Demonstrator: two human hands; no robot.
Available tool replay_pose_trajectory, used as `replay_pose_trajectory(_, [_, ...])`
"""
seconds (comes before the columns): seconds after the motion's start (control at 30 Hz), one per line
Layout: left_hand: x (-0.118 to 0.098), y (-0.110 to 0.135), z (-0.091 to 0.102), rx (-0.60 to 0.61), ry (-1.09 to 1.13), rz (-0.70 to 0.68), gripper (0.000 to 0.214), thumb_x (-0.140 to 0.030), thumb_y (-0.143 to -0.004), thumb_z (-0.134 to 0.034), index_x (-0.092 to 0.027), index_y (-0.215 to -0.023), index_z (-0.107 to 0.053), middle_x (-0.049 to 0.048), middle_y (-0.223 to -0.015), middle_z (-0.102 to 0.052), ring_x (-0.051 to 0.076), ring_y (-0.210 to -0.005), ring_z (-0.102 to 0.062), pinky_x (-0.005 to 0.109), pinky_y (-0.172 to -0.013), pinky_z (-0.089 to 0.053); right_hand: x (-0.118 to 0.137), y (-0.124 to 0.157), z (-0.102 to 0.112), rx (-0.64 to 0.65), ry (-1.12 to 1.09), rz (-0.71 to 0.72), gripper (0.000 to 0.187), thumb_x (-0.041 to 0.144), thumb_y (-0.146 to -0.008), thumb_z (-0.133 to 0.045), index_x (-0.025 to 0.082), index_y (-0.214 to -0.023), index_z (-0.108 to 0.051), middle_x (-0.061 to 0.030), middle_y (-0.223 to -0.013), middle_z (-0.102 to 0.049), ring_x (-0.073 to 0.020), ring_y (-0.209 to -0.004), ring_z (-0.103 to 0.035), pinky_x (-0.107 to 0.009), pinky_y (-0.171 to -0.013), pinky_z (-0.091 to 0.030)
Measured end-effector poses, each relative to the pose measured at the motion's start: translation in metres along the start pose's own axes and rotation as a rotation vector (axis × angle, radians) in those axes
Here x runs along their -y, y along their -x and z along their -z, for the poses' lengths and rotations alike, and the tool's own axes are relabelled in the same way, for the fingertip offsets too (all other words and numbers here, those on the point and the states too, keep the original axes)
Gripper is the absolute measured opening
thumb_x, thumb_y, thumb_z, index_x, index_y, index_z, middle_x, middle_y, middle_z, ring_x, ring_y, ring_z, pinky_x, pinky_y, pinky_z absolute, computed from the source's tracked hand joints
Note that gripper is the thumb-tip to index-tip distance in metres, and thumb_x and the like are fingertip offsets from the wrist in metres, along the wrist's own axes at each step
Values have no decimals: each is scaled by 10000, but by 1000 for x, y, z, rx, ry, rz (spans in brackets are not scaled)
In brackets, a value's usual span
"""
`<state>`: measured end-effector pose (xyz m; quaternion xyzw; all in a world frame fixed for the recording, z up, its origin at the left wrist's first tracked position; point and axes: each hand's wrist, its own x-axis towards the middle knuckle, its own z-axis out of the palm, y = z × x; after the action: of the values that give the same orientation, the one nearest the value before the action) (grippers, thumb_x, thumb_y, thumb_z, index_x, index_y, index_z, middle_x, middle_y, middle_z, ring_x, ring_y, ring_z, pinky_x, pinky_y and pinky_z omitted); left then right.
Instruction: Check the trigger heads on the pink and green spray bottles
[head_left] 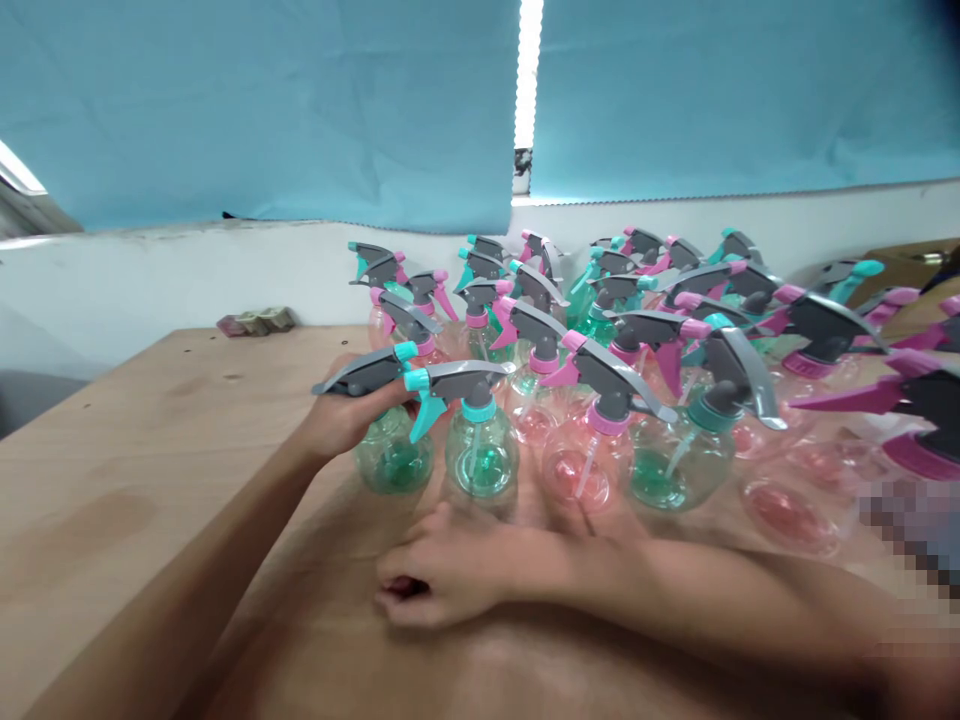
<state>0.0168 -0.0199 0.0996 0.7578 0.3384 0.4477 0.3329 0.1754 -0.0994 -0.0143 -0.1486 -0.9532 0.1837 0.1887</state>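
My left hand [343, 415] is closed around the neck of a green spray bottle [394, 458], just below its grey and turquoise trigger head. The bottle stands upright at the front left of the group, and my fingertips are partly hidden behind it. My right hand [442, 572] rests on the table, loosely curled into a fist, with a dark gap between thumb and fingers and nothing showing in it. Just beyond it stands another green spray bottle [481, 455], and to that one's right a pink spray bottle [586, 465].
Many more pink and green spray bottles [679, 465] crowd the wooden table [112, 470] to the right. A small stack of pale and pinkish pieces [256, 320] lies at the back left edge, by the white wall [300, 270]. Blue sheeting [262, 110] hangs above.
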Motion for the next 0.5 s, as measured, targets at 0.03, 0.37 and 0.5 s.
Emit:
replay_pose_trajectory(0.03, [0,0,0,-2,3,1,270,-332,-737,-899,-152,-616,-738,-8,-559,-717,114,-480,-660,159,-487,-540,0,0,-1,-6,3,1,246,399,-983,-563,220,-843,-657,19,-749,-726,-137,-643,-559,-309,-595,-295])
replay_pose_trajectory(0.37, [3,1,0,-4,-11,-80,227,-272,-782,-861,-160,-617,-751,-32,-552,-711,98,-464,-657,133,-460,-513,-3,1,-6,-36,-31,27,248,389,-984,-563,216,-828,-650,20,-757,-727,-132,-656,-574,-309,-630,-335])
replay_pose_trajectory(0.5, [5,1,2,27,-32,-131,266,-235,-836,-803,-169,-585,-746,-37,-555,-706,102,-492,-667,152,-500,-528,-3,0,-6,-29,-30,30,250,394,-986,-564,216,-832,-649,21,-757,-732,-136,-663,-584,-308,-654,-353])
